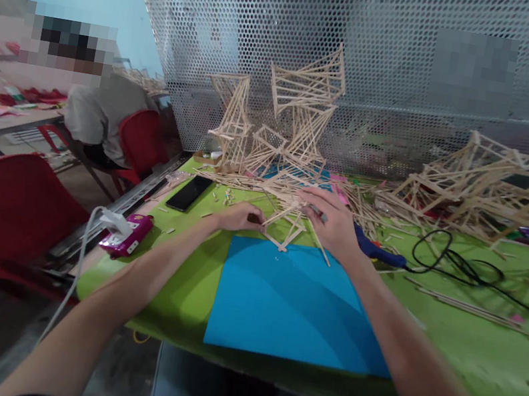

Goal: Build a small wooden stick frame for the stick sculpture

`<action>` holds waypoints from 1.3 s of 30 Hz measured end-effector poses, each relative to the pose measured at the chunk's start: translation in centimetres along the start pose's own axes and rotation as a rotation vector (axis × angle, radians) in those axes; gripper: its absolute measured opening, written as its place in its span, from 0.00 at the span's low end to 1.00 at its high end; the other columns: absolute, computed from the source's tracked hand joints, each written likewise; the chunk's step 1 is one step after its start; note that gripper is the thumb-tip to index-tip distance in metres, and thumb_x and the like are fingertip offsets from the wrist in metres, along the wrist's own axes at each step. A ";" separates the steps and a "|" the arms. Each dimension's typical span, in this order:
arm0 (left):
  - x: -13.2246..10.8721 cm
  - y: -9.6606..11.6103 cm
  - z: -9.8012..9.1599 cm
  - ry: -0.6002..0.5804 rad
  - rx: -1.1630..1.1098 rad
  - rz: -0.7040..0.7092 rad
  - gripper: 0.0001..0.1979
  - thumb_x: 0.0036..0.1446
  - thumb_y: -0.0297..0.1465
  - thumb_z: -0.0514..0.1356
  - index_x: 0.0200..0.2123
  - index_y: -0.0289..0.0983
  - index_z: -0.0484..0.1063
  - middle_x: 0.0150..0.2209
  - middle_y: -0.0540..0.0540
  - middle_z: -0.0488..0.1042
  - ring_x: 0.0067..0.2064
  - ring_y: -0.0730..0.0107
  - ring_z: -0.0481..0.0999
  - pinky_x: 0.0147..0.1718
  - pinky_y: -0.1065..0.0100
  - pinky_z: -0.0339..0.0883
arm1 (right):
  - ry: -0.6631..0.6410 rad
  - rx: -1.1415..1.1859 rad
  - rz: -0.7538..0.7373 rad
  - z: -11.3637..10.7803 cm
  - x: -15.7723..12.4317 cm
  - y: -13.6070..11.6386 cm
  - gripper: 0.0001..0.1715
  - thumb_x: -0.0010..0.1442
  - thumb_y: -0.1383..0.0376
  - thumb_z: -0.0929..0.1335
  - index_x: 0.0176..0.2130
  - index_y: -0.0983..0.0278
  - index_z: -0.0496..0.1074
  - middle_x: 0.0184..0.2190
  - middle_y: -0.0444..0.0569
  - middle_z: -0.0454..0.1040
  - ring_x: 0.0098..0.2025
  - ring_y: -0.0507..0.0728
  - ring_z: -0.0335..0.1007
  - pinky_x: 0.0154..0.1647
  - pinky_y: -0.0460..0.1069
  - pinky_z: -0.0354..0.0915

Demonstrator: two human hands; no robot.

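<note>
A small frame of thin wooden sticks (274, 237) stands at the far edge of a blue sheet (288, 297). My left hand (240, 216) pinches the left side of this frame, thumb and fingers closed. My right hand (329, 217) is bent over the frame's upper right side, its fingers closed around sticks there; the exact grip is partly hidden. One loose-ended wooden stick (321, 245) slants down from beneath the right hand onto the sheet. A blue glue gun (377, 249) lies just right of that hand, its nozzle end hidden behind it.
Stick structures (307, 90) rise behind a heap of sticks (291, 186), with another structure (490, 182) at right. A phone (189, 193) and a purple power socket (129, 236) lie left. A black cable (475, 272) coils right. A person (108, 104) sits beyond the red chair (13, 210).
</note>
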State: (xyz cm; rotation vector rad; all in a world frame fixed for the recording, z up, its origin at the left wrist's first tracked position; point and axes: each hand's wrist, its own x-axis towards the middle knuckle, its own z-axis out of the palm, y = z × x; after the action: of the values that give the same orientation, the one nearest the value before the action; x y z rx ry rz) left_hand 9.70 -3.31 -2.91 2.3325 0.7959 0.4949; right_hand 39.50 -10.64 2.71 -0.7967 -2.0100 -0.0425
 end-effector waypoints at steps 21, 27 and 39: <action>0.0 2.6 0.2 0.115 0.092 0.023 0.20 0.60 0.48 0.68 0.43 0.37 0.83 0.40 0.43 0.84 0.39 0.65 0.80 0.41 0.67 0.73 | 0.147 0.094 -0.066 1.3 0.1 0.5 0.18 0.72 0.65 0.69 0.57 0.50 0.81 0.54 0.49 0.82 0.56 0.62 0.78 0.59 0.61 0.74; 0.1 5.7 1.8 0.474 0.188 0.202 0.21 0.63 0.45 0.69 0.52 0.38 0.80 0.46 0.42 0.83 0.46 0.62 0.82 0.48 0.63 0.74 | 0.165 0.053 -0.107 1.5 0.3 -0.1 0.18 0.72 0.67 0.69 0.56 0.52 0.81 0.53 0.50 0.82 0.55 0.62 0.78 0.58 0.60 0.73; 0.6 8.7 2.9 0.847 0.218 0.222 0.14 0.64 0.43 0.69 0.33 0.38 0.78 0.33 0.47 0.80 0.38 0.66 0.79 0.41 0.66 0.70 | 0.129 -0.178 -0.032 1.8 0.3 -2.0 0.14 0.73 0.61 0.69 0.53 0.52 0.83 0.51 0.46 0.84 0.52 0.61 0.75 0.55 0.60 0.65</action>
State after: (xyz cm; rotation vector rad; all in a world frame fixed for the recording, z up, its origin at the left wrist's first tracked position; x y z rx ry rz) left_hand 15.27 -9.59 0.80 2.3946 0.9872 1.6256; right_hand 36.92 -11.49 2.56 -0.8513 -1.9147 -0.2874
